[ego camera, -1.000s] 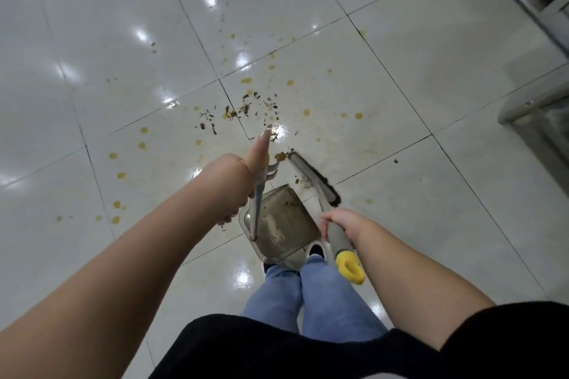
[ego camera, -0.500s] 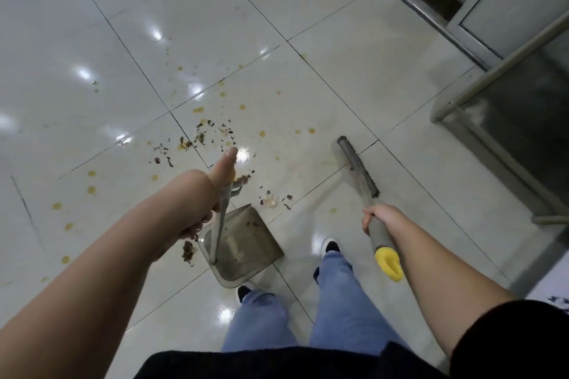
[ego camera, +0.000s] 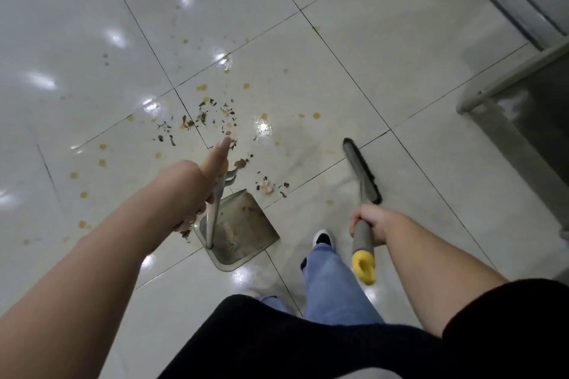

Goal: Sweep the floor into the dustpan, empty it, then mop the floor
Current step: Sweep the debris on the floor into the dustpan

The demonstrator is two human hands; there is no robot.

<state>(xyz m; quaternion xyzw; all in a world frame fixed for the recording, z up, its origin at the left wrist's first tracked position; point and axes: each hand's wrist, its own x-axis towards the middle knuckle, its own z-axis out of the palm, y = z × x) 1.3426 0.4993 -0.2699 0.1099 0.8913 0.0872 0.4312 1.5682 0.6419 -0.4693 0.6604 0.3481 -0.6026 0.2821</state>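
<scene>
Grey dustpan on floor; broom right; debris between.

We see our left hand gripping a thin pole, thumb extended; our right hand seemingly wraps a grey handle.

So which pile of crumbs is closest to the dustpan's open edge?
The small clump with the pale bit, just beyond the dustpan mouth on the broom side. The bigger dark scatter lies farther off, past the left hand's thumb.
</scene>
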